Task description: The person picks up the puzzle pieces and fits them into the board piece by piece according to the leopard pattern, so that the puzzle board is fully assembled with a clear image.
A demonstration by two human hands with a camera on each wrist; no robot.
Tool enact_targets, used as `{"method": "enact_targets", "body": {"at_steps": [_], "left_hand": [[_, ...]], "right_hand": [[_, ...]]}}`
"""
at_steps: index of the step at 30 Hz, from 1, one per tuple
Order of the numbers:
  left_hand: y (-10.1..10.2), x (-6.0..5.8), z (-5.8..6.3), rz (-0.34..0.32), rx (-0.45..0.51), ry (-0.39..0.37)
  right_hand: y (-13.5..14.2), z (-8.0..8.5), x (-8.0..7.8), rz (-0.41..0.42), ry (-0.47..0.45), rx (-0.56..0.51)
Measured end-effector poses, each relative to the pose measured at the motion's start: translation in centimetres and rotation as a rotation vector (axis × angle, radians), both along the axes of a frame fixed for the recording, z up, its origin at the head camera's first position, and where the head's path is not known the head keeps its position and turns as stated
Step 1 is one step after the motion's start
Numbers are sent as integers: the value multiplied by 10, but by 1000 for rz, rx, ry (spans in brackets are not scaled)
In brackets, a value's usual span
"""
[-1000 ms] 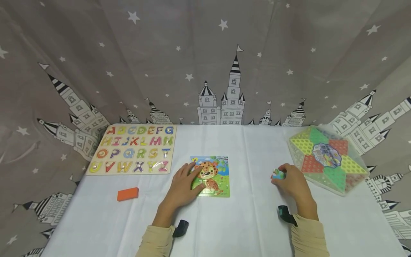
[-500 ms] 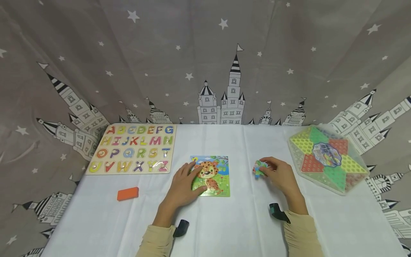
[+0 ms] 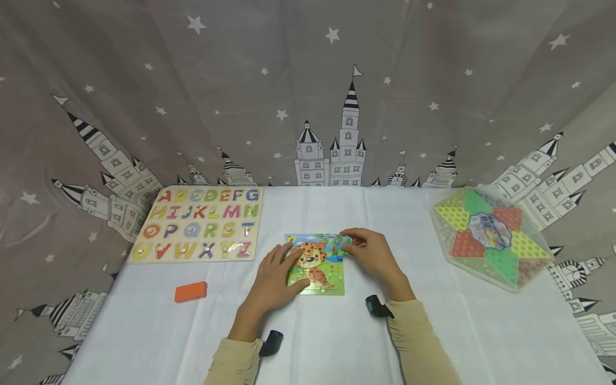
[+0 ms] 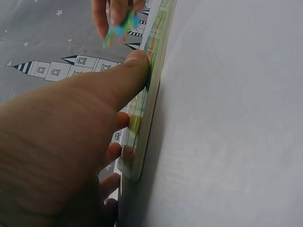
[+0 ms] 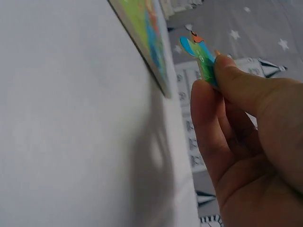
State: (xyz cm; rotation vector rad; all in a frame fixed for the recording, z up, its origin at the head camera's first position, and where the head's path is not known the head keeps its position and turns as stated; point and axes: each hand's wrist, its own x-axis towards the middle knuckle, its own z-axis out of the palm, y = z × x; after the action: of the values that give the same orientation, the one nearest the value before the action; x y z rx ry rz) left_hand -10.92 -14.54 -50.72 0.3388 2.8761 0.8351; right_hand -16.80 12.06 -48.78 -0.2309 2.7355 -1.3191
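A square leopard jigsaw puzzle [image 3: 315, 275] lies on the white tablecloth, its picture showing a spotted cub on grass. My left hand [image 3: 273, 282] rests on its left side with the fingers spread; in the left wrist view, the thumb [image 4: 135, 66] touches the board's near edge. Between thumb and fingers, my right hand [image 3: 377, 256] pinches a blue and green jigsaw piece [image 5: 203, 59]. That piece is over the puzzle's upper right corner in the head view, and the right wrist view shows it held up, apart from the board [image 5: 144, 40].
A wooden alphabet board [image 3: 197, 223] lies at the back left, with an orange block [image 3: 190, 292] in front of it. At the back right is a hexagonal Chinese checkers set [image 3: 491, 238]. A grey curtain [image 3: 308, 69] printed with castles hangs behind the table.
My right hand has moved left with the jigsaw piece, from beside the Chinese checkers set to the puzzle's upper right corner. My left hand has stayed on the puzzle.
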Motion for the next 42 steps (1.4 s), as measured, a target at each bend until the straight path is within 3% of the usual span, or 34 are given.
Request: {"method": "enact_targets", "body": {"at_steps": [9,17,27,36,42], "left_hand": [[-2,3,1,4,2,7],[-1,1,4,4,-4,-13],[-1,2,3,11,-12,-21],[-4,3,8,-14,-54,-55],[-4,5,6,-46,-39,-58]], "right_hand": [[-27,-8,-13,70,37,51],[-35,-8,-17,107,30,132],[-39,-10,-14,118,24,165],[-42,-12,-14,124,45,185],[-28,-11,-3,179,25,167]]}}
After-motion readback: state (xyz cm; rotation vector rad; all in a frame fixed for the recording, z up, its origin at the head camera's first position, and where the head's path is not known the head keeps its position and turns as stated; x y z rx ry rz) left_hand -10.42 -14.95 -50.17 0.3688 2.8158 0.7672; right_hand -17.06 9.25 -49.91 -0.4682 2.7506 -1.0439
